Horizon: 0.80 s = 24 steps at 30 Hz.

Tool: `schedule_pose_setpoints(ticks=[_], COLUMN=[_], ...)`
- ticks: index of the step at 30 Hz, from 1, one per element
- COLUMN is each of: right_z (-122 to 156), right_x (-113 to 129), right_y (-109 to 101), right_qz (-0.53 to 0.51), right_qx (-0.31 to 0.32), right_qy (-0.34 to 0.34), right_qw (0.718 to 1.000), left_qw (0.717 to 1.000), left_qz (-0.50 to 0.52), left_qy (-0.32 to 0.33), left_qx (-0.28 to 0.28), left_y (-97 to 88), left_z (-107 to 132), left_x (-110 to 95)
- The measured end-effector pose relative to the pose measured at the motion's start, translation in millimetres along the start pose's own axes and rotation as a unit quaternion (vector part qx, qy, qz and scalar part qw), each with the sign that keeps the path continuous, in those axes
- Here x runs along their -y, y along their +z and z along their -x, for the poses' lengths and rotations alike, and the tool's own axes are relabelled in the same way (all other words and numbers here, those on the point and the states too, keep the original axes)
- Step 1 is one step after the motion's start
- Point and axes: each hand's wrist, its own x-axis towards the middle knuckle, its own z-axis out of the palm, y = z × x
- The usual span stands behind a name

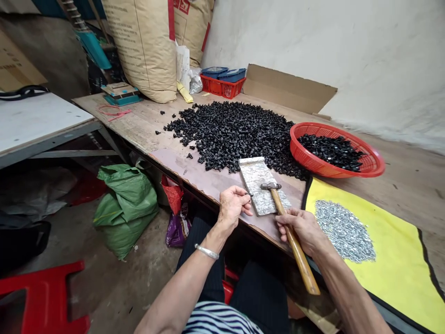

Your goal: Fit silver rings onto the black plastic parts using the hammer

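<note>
My left hand [234, 205] pinches a small black plastic piece [251, 195] between thumb and fingertips, by the left edge of a worn metal plate [255, 178]. My right hand [301, 227] is wrapped round the wooden handle of a hammer [296, 250]. The hammer's head [270, 186] is over the plate. Behind the plate spreads a big heap of small black plastic pieces [236, 132]. To the right, a pile of small shiny metal pins or nails [344, 229] lies on a yellow cloth [396, 250]; their exact kind is too small to tell.
A red basket [375, 162] with more black pieces stands right of the heap. Large paper sacks [142, 51], a red crate [222, 86] and a cardboard strip [288, 88] are at the back. A green sack [125, 204] and a red stool [45, 292] stand on the floor at left.
</note>
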Motion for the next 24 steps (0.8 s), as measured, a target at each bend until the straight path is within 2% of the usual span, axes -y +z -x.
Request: schedule_pose_setpoints(ticks=[3, 6, 8, 11, 12, 15, 20, 24], right_z=[3, 9, 13, 20, 22, 23, 20, 28], right_x=[2, -1, -4, -7, -8, -15, -24, -14], right_y=[-6, -8, -8, -6, -4, 1, 8, 11], right_qz=[-0.051, -0.076, -0.065, 0.05, 0.109, 0.254, 0.37, 0.379], right_qx=[0.052, 0.058, 0.034, -0.048, -0.081, -0.148, -0.191, -0.235], right_qy=[0.025, 0.04, 0.025, -0.072, -0.121, -0.238, -0.308, -0.369], right_qw=[0.997, 0.995, 0.997, 0.995, 0.983, 0.926, 0.855, 0.816], left_qw=[0.999, 0.997, 0.996, 0.994, 0.993, 0.992, 0.992, 0.991], left_qz=[-0.047, -0.076, -0.089, -0.108, -0.113, -0.121, -0.114, -0.12], left_qy=[-0.005, -0.015, -0.018, -0.022, -0.022, -0.02, -0.019, -0.027], left_qx=[-0.016, -0.018, -0.02, -0.026, -0.029, -0.04, -0.039, -0.044], left_y=[6.9, 10.0, 10.7, 11.8, 12.4, 14.3, 15.4, 15.8], left_z=[-9, -14, -16, -18, -18, -17, -16, -15], left_x=[2, 6, 8, 8, 8, 8, 7, 5])
